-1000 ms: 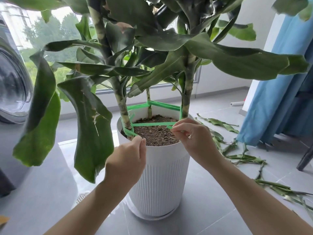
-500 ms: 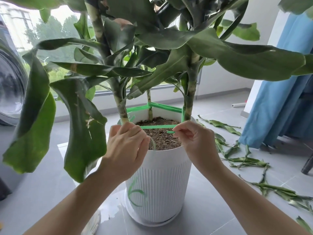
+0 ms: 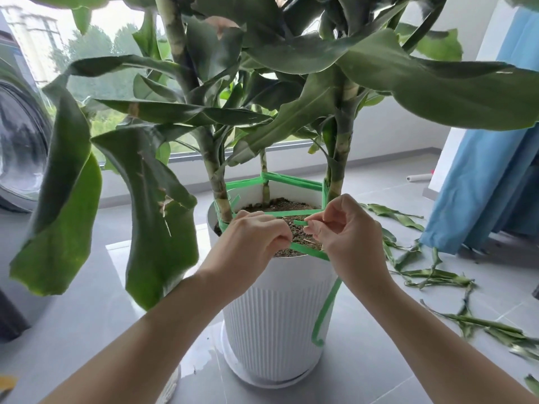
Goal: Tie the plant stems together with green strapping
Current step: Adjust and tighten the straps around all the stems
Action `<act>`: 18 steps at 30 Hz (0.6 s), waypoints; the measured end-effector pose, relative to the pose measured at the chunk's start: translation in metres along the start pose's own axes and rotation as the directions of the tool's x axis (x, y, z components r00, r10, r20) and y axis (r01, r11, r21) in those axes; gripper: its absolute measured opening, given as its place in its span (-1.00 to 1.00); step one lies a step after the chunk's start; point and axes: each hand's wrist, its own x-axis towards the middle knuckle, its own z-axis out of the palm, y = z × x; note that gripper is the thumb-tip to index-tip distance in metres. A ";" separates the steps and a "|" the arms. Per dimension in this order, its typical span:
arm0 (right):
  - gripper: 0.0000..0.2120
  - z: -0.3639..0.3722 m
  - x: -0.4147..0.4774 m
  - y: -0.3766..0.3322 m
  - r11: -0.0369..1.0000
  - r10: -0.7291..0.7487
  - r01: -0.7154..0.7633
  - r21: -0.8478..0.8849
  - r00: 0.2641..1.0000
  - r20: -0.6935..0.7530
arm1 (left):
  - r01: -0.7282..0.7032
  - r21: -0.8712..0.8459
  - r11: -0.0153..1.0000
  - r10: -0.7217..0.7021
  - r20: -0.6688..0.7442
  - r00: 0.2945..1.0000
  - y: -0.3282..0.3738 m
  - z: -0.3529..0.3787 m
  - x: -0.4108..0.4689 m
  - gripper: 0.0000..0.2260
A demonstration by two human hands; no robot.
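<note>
- Left hand [image 3: 256,240] is pinching the green strapping [image 3: 303,247] over the white pot [image 3: 280,310].
- Right hand [image 3: 344,228], at its 3 o'clock, is nipping the strapping's short end.
- Strapping is ringing the three plant stems [image 3: 217,182].

Three upright, banded pale-green plant stems [image 3: 217,182] rise from dark soil, one left, one thin at the far side, one right. Flat bright-green plastic strapping [image 3: 291,179] rings them just above the soil; its loose tail hangs curling down the near right.
</note>
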 end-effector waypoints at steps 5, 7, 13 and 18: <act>-0.71 0.001 0.000 0.001 1.000 0.001 0.000 0.007 1.000 -0.011 | 0.036 -0.115 0.993 -0.040 -0.032 0.999 -0.004 0.009 0.000 -0.91; -0.70 0.001 0.000 0.001 1.000 -0.004 0.004 0.010 1.000 -0.015 | 0.034 -0.112 0.993 -0.041 -0.061 0.997 -0.003 0.010 0.001 -0.94; -0.69 0.001 -0.002 0.002 0.999 -0.035 0.036 0.026 0.999 -0.013 | 0.036 -0.071 0.997 -0.044 -0.123 0.991 0.000 0.017 0.010 -0.96; -0.71 0.000 -0.002 0.004 0.998 -0.056 0.056 0.021 0.998 -0.007 | 0.030 -0.090 0.995 -0.043 -0.139 0.989 0.004 0.018 0.013 -0.95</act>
